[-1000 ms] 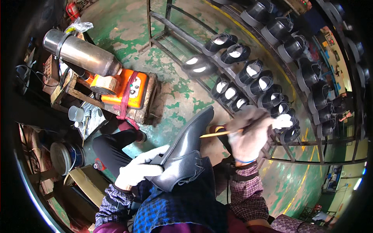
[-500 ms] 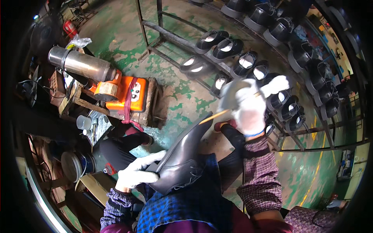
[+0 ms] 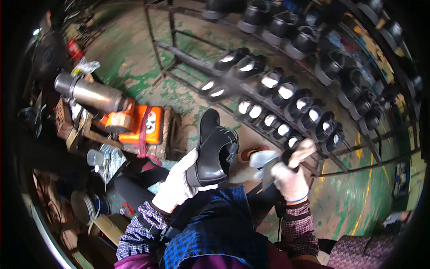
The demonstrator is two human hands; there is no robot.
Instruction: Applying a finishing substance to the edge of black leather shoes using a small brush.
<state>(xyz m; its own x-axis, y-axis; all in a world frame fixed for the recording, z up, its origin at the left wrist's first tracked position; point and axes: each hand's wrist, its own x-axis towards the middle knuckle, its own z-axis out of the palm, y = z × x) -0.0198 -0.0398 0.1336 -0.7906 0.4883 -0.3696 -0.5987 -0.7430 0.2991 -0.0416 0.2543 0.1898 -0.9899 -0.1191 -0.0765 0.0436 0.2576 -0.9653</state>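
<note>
A black lace-up shoe (image 3: 208, 157) is held toe away from me, its opening turned to the right. My left hand (image 3: 179, 181), in a white glove, grips it around the heel and sole. Off to the right of the shoe, my right hand (image 3: 286, 178) is closed on a pale, translucent cup-like thing (image 3: 263, 159). A light tan piece (image 3: 303, 152) sticks up beside those fingers, too smeared to name. My right hand is apart from the shoe.
A metal rack (image 3: 188, 54) with several rows of black shoes (image 3: 286, 91) stands ahead and to the right. At the left are an orange machine (image 3: 150, 125) with a metal cylinder (image 3: 92, 92), a plastic cup (image 3: 94, 157) and a round tub (image 3: 89, 202).
The shoe has turned from lying slantwise to showing its heel and opening, with my left hand now around the heel. My right hand has come down, and its thin wooden stick has left the shoe.
</note>
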